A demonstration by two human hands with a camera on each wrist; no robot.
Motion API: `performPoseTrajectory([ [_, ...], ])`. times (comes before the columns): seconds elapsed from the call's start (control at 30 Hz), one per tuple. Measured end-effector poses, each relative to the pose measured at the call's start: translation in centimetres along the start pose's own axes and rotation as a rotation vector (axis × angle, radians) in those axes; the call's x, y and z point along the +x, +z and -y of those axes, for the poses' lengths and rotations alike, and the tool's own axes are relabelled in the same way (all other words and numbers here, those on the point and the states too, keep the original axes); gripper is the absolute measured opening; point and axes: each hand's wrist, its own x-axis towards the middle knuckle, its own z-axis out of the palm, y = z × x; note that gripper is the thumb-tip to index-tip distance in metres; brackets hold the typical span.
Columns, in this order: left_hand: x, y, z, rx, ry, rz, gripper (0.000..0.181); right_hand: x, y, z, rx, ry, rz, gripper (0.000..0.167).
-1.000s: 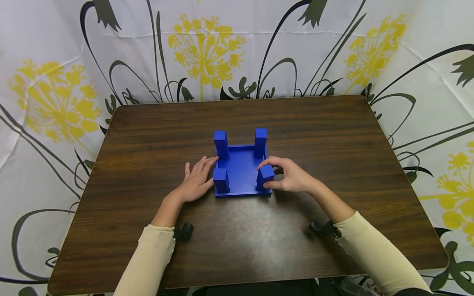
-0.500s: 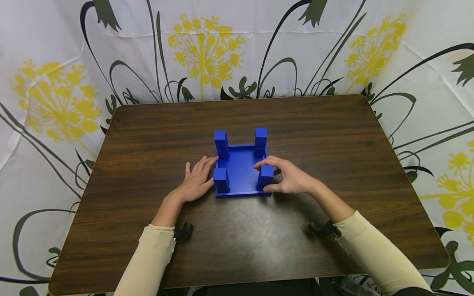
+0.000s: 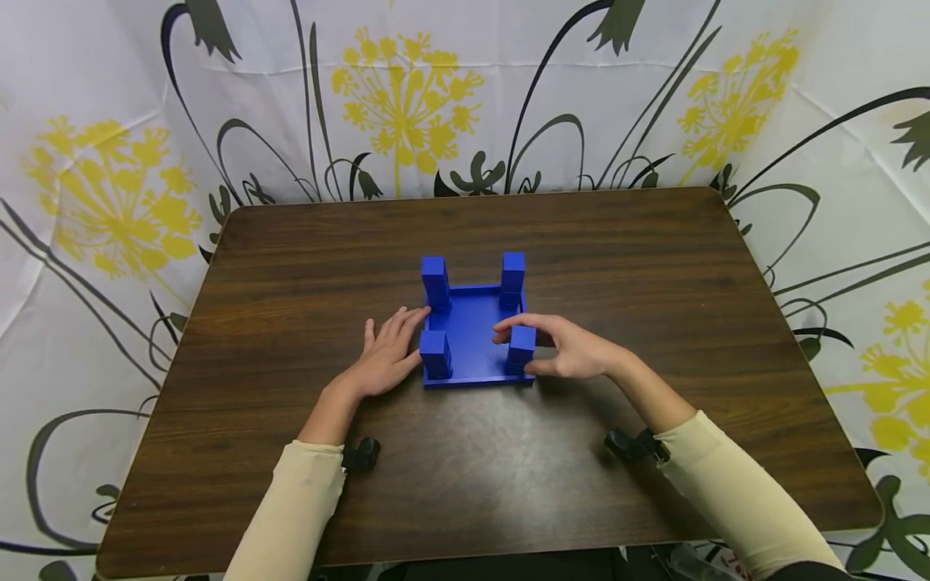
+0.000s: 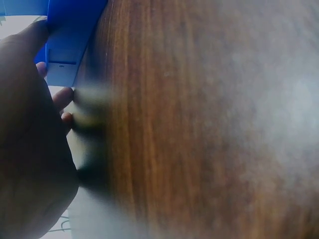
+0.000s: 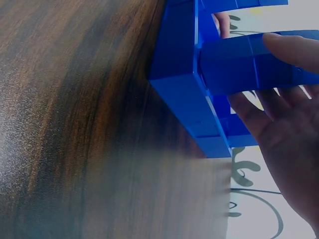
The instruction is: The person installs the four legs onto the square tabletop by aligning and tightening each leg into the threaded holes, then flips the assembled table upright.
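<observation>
A shallow blue square tray lies on the table, with an upright blue post at each corner. Flat beside its left side is my left hand, fingers straight, their tips touching the tray's edge near the left posts. My right hand arches around the near right post, thumb on the near side and index finger spread past its far side. In the right wrist view, the thumb overlaps this post, which shows seams across it; the other fingers pass behind it, partly hidden.
The near left post, far left post and far right post stand upright. The brown wooden table extends around the tray. A flowered white curtain hangs behind it.
The near right post, tilted a second ago, now stands straighter. My right thumb and index finger have spread apart around it. My left hand has stayed in place.
</observation>
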Motion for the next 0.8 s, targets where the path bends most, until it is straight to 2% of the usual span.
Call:
performPoseTrajectory([
  [0.23,0.1,0.3,0.2,0.0,0.007,-0.007,0.064,0.0,0.1,-0.4,-0.021,0.019,-0.051,0.051],
  [0.57,0.0,0.1,0.1,-0.007,0.017,-0.01,0.064,0.2,0.8,-0.8,-0.212,0.041,-0.215,0.041],
  [0.8,0.1,-0.1,-0.1,0.018,-0.022,0.021,0.065,0.3,1.5,-0.7,-0.312,0.044,-0.29,0.042],
])
